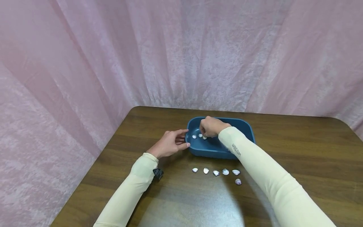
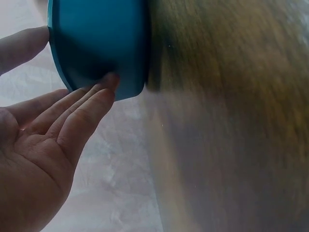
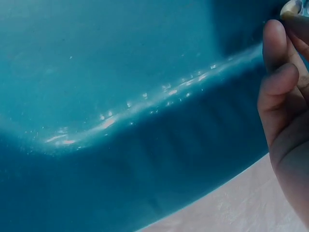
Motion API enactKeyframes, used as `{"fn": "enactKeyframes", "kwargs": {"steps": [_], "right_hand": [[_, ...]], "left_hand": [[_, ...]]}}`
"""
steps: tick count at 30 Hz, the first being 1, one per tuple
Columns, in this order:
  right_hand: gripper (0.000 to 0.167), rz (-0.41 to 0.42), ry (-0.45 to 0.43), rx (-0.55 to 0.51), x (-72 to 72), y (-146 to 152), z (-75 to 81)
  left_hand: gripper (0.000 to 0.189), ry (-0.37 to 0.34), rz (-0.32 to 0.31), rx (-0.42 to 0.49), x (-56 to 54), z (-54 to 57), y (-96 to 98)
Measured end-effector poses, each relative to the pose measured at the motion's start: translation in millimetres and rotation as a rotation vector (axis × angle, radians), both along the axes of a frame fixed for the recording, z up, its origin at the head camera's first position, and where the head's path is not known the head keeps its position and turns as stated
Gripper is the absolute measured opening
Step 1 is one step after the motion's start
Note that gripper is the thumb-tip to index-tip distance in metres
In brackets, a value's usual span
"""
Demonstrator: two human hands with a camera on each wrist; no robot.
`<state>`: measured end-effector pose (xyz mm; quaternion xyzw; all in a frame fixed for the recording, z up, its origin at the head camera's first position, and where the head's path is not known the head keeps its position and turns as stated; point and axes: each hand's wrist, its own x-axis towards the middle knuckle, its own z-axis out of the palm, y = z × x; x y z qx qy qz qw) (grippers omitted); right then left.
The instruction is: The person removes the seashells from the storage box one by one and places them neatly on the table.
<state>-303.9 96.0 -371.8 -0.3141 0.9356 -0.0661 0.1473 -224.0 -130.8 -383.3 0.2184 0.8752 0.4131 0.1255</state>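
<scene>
A blue plastic basin (image 1: 210, 153) stands on the wooden table. My left hand (image 1: 168, 144) is at its left end, fingers fairly straight and touching the outer wall, as the left wrist view also shows. Inside the basin, my right hand (image 1: 211, 126) reaches down toward the floor. Between its thumb and fingertips it pinches a small pale seashell (image 3: 291, 7), partly cut off in the right wrist view. Beside these fingertips, towards the left end, lie a whitish shell (image 1: 194, 136) and another shell (image 1: 200, 135).
In front of the basin, several shells (image 1: 216, 173) form a rough row on the table (image 1: 158, 201). One purplish shell (image 1: 238, 182) sits nearer me at the row's right end. A pink curtain (image 1: 187, 56) hangs behind the table. My right forearm crosses the basin's front rim.
</scene>
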Motion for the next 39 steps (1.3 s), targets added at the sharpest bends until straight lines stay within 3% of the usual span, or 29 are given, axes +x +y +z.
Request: {"fn": "enactKeyframes", "kwargs": {"steps": [8,18,30,39], "right_hand": [[0.015,-0.012,-0.058,-0.038,4.8,2.2,10.3],[0.020,0.081,-0.035,-0.084,15.8,11.6,25.0],[0.018,0.136,-0.025,-0.168,57.1,27.8,55.5],[0.019,0.099,-0.004,-0.309,84.3,50.3,60.4]], "left_hand": [[0.065,0.001,0.010,0.010,0.0,0.0,-0.3],[0.064,0.008,0.027,-0.005,0.7,-0.8,-2.8],[0.064,0.017,0.014,0.004,1.1,-1.2,-1.8],[0.063,0.037,0.015,-0.001,1.3,-0.3,0.7]]}}
